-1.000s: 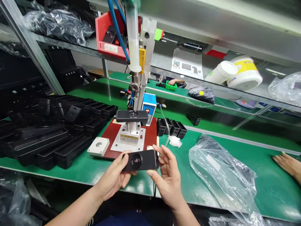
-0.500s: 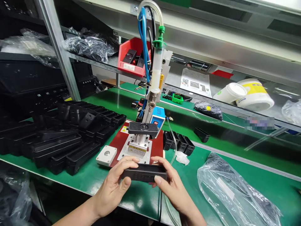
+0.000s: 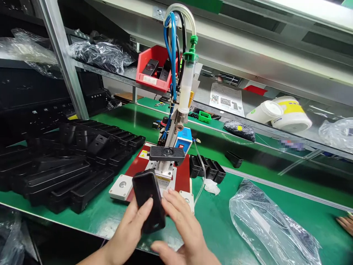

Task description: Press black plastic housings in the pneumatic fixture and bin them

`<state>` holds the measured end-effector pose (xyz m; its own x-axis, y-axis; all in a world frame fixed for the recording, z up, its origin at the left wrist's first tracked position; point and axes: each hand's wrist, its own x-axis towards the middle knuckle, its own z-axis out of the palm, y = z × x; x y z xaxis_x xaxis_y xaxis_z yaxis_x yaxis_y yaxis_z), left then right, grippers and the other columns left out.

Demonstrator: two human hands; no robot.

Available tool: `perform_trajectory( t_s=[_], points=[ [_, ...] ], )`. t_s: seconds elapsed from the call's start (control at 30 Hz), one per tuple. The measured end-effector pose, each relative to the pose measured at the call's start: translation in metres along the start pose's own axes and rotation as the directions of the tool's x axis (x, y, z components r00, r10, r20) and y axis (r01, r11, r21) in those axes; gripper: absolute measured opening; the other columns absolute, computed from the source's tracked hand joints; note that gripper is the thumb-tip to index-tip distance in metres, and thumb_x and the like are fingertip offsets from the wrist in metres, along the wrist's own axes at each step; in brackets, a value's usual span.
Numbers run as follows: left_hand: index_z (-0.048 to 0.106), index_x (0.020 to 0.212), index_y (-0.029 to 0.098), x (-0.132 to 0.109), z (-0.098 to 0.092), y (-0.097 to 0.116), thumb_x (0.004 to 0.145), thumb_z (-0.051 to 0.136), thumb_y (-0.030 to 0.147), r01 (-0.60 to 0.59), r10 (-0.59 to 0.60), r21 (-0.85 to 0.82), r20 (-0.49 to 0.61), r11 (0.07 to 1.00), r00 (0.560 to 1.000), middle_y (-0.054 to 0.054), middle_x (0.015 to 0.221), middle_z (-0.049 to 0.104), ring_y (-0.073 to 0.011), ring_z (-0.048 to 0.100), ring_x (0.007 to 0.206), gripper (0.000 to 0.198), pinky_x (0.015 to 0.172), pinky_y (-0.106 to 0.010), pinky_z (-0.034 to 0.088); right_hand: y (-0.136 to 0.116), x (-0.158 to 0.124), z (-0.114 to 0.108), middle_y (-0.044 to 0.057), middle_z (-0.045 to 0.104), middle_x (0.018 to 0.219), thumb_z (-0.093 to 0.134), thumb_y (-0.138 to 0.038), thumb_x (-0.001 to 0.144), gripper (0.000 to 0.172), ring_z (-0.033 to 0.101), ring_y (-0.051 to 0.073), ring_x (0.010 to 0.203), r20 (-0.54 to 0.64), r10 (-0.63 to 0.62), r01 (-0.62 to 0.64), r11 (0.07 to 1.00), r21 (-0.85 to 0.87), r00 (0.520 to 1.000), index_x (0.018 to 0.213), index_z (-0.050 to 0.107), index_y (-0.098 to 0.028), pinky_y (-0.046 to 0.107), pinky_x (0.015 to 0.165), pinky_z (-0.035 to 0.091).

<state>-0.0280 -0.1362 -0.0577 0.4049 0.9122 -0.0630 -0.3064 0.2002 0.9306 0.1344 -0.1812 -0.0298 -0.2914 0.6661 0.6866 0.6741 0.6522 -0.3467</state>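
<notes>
A black rectangular plastic housing [image 3: 149, 189] stands tilted upright in my left hand [image 3: 128, 228], its thumb lying across the broad face. My right hand [image 3: 183, 228] has its fingers spread, with the fingertips close against the housing's right side and the thumb apart. Just beyond, a dispensing machine with a clear syringe [image 3: 187, 84] rises from a red base [image 3: 182, 171]. A black ribbed part with a round centre [image 3: 167, 152] rests on the machine's fixture. A white button box [image 3: 121, 187] sits at the base's left corner, and another is partly hidden behind my right hand.
Many black housings [image 3: 57, 173] lie piled on the left of the green bench; several more [image 3: 208, 167] stand in a row right of the machine. A plastic bag [image 3: 270, 221] lies at right. Another person's hand [image 3: 346, 222] shows at the right edge. A red bin [image 3: 154, 70] sits on the shelf.
The housing has turned from lying level between both hands to standing upright in my left hand. My right hand's fingers have opened off its end. Another person's hand has appeared at right.
</notes>
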Motion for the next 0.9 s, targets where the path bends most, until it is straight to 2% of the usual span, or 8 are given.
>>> perform_trajectory(
  t_s=[0.1, 0.23, 0.3, 0.43, 0.57, 0.67, 0.77, 0.9],
  points=[
    [0.060, 0.124, 0.023, 0.001, -0.009, 0.026, 0.086, 0.055, 0.050, 0.036, -0.096, 0.223, 0.262, 0.974, 0.960, -0.007, 0.083, 0.072, -0.0238, 0.067, 0.069, 0.047, 0.064, -0.033, 0.057, 0.003, 0.014, -0.029, 0.015, 0.040, 0.147, 0.061, -0.049, 0.087, 0.079, 0.034, 0.037, 0.137, 0.072, -0.074, 0.077, 0.996, -0.042, 0.995, 0.151, 0.021, -0.026, 0.058, 0.107, 0.036],
    [0.073, 0.095, 0.028, 0.002, -0.006, 0.059, 0.080, 0.063, 0.032, -0.202, -0.072, 0.508, 0.469, 0.838, 0.880, -0.004, 0.093, 0.072, -0.0249, 0.066, 0.088, 0.019, 0.083, -0.033, 0.054, 0.002, 0.034, -0.050, 0.011, 0.054, 0.135, 0.064, -0.045, 0.086, 0.076, 0.050, 0.028, 0.124, 0.474, -0.137, 0.111, 0.990, 0.082, 0.870, 0.150, 0.024, -0.030, 0.042, 0.101, 0.045],
    [0.070, 0.100, 0.027, 0.003, -0.006, 0.064, 0.080, 0.062, 0.033, -0.157, -0.124, 0.484, 0.500, 0.861, 0.857, -0.004, 0.095, 0.071, -0.0235, 0.065, 0.091, 0.023, 0.084, -0.033, 0.054, 0.003, 0.036, -0.048, 0.010, 0.059, 0.128, 0.062, -0.044, 0.087, 0.071, 0.057, 0.023, 0.115, 0.522, -0.143, 0.071, 0.985, 0.156, 0.841, 0.148, 0.028, -0.030, 0.035, 0.097, 0.048],
    [0.055, 0.122, 0.023, 0.005, -0.018, 0.059, 0.085, 0.056, 0.047, -0.016, -0.168, 0.382, 0.443, 0.924, 0.881, -0.007, 0.098, 0.067, -0.0220, 0.066, 0.092, 0.044, 0.080, -0.033, 0.055, 0.014, 0.026, -0.038, 0.010, 0.059, 0.120, 0.068, -0.048, 0.082, 0.076, 0.059, 0.024, 0.107, 0.354, -0.144, 0.082, 0.979, 0.184, 0.924, 0.145, 0.031, -0.030, 0.034, 0.089, 0.051],
    [0.050, 0.127, 0.027, 0.009, -0.023, 0.059, 0.082, 0.064, 0.041, -0.371, 0.226, 0.492, 0.329, 0.788, 0.917, -0.010, 0.129, 0.055, -0.0259, 0.057, 0.116, 0.050, 0.094, -0.036, 0.052, 0.034, 0.032, -0.034, 0.012, 0.056, 0.116, 0.065, -0.043, 0.086, 0.061, 0.058, 0.025, 0.103, 0.111, -0.069, 0.056, 0.992, 0.115, 0.991, 0.139, 0.042, -0.027, 0.037, 0.083, 0.053],
    [0.051, 0.124, 0.027, 0.030, -0.014, 0.069, 0.081, 0.067, 0.030, -0.632, 0.579, 0.639, 0.338, 0.437, 0.742, -0.009, 0.131, 0.052, -0.0253, 0.051, 0.122, 0.046, 0.102, -0.038, 0.047, 0.052, 0.060, -0.038, 0.013, 0.055, 0.120, 0.066, -0.035, 0.086, 0.058, 0.054, 0.027, 0.110, 0.001, -0.081, 0.081, 0.996, 0.037, 0.997, 0.139, 0.044, -0.025, 0.041, 0.091, 0.050],
    [0.051, 0.120, 0.021, 0.067, -0.007, 0.082, 0.090, 0.056, 0.028, -0.701, 0.751, 0.688, 0.359, 0.188, 0.554, -0.010, 0.122, 0.055, -0.0226, 0.051, 0.119, 0.032, 0.103, -0.040, 0.043, 0.073, 0.095, -0.039, 0.011, 0.055, 0.122, 0.069, -0.032, 0.084, 0.060, 0.054, 0.026, 0.113, -0.032, -0.111, 0.111, 0.994, 0.005, 0.993, 0.138, 0.046, -0.027, 0.041, 0.096, 0.047],
    [0.051, 0.116, 0.018, 0.110, -0.009, 0.090, 0.094, 0.048, 0.035, -0.645, 0.760, 0.750, 0.331, 0.147, 0.559, -0.010, 0.114, 0.058, -0.0227, 0.052, 0.111, 0.028, 0.097, -0.041, 0.045, 0.101, 0.126, -0.031, 0.009, 0.057, 0.120, 0.069, -0.036, 0.083, 0.051, 0.055, 0.024, 0.112, -0.033, -0.053, 0.055, 0.997, 0.062, 0.998, 0.131, 0.054, -0.028, 0.040, 0.097, 0.047]
  ],
)
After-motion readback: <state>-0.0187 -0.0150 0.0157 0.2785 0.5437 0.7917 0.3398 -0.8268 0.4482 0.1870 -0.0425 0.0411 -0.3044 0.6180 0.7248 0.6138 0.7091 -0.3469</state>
